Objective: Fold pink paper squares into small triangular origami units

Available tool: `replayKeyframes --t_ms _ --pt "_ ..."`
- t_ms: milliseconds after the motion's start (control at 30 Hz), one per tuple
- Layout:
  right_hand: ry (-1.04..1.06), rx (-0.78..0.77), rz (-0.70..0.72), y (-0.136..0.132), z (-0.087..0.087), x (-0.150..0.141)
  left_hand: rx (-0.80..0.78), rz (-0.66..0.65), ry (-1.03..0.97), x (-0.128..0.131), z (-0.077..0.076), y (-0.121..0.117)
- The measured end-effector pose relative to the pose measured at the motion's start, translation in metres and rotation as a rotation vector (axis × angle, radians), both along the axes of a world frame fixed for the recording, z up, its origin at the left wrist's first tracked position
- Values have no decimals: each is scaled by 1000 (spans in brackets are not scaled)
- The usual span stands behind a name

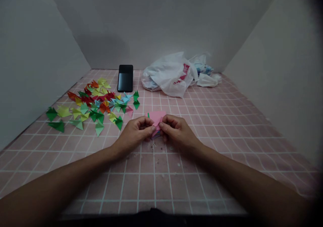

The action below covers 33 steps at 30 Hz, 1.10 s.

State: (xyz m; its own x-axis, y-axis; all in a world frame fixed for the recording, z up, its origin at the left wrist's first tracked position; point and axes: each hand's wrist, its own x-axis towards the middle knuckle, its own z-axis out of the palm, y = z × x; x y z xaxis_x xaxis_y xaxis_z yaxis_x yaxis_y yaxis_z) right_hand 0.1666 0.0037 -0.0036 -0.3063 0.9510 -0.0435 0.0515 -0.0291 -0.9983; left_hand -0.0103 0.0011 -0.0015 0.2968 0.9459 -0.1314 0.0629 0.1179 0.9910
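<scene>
Close together at the middle of the table, my left hand and my right hand pinch a small folded piece of pink origami paper between thumbs and fingers. Directly behind it shows more pink paper with a bit of green at its left; whether this is a separate sheet I cannot tell. A bluish edge peeks out below the fingers. To the left of my left hand lie many folded paper cranes in red, orange, yellow, green, light blue and pink.
A black phone lies behind the cranes. Crumpled white plastic bags with red print sit at the back, a blue-patterned packet beside them. The table has a pink checked cloth, with walls on three sides.
</scene>
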Motion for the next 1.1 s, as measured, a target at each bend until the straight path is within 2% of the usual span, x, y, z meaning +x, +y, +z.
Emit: replayKeyframes --t_ms 133,333,533,667,800,967,1100 --pt "-25 22 5 -1 2 -1 29 15 8 1 0 -1" --pt "36 -6 36 0 -1 0 182 104 -34 2 -4 -3" --pt "102 -55 84 -3 -1 -1 224 166 -21 3 -3 -5" --pt "168 -58 56 -3 0 -1 217 138 23 3 2 -5" --pt "146 -35 39 -2 2 -1 211 100 57 4 4 -6" --pt "162 -23 -20 -5 3 -3 161 81 -8 5 6 -7" --pt "210 -28 9 -7 3 -3 177 82 4 4 7 -8"
